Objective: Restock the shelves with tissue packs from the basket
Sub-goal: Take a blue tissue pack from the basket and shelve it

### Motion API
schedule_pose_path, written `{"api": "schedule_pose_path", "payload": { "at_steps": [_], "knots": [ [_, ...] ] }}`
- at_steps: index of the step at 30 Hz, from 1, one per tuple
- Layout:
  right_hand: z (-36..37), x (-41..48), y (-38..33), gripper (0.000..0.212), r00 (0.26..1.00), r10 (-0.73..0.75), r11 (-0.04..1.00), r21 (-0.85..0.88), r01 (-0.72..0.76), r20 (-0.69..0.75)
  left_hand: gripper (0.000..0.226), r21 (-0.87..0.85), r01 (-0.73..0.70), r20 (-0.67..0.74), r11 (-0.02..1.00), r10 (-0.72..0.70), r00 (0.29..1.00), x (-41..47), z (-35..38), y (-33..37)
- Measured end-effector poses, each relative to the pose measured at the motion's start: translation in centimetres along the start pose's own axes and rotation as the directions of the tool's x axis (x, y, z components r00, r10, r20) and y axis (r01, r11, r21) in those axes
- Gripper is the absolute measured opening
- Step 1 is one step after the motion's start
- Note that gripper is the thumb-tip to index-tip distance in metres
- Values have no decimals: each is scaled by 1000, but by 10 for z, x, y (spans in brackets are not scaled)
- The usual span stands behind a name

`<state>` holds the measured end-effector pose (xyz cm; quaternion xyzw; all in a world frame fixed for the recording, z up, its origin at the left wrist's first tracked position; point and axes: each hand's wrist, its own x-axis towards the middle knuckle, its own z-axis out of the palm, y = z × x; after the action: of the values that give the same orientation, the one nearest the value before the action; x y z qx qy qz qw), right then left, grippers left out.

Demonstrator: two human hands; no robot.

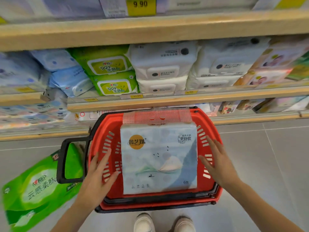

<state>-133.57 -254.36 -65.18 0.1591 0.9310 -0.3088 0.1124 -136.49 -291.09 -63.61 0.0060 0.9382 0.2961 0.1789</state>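
Note:
A red basket stands on the floor in front of the shelves. A pale blue tissue pack with an orange round logo lies flat on top of it. My left hand hovers at the pack's left edge, fingers spread, thumb close to the wrapper. My right hand is open at the pack's right edge, a small gap away. Neither hand holds anything. The wooden shelves hold stacked wipes and tissue packs.
A large green tissue pack lies on the floor to the left, partly under the basket's black handle. Green wipes packs and white packs fill the middle shelf. My shoes stand just behind the basket. Grey floor tiles stretch to the right.

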Motion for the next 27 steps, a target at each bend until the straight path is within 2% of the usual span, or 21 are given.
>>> {"api": "schedule_pose_path", "payload": {
  "at_steps": [5,9,13,16,18,21,25,27],
  "knots": [
    [16,-10,-4,86,998,-45,997,60,42,53,84,38,6,150,999,-11,989,0,26,12],
    [37,0,11,107,992,-20,992,129,3,127,94,8,-10,189,1000,8,982,17,51,8],
    [60,10,25,120,989,8,969,244,-44,147,109,-15,-4,223,1000,7,975,33,71,-1],
    [64,12,34,119,983,4,938,341,-67,181,118,-32,1,226,1000,6,974,39,78,-8],
    [65,12,35,118,972,-57,935,354,-28,228,124,-48,40,252,998,-27,967,41,78,-11],
    [69,9,30,120,960,-116,940,341,23,254,130,-2,85,275,996,-81,958,44,77,-14],
    [78,0,25,112,950,-184,960,256,117,253,130,-54,90,263,994,-72,962,50,74,-20],
    [79,2,24,111,947,-167,964,247,98,275,129,-70,85,262,994,-64,963,52,73,-22]
  ]
}}
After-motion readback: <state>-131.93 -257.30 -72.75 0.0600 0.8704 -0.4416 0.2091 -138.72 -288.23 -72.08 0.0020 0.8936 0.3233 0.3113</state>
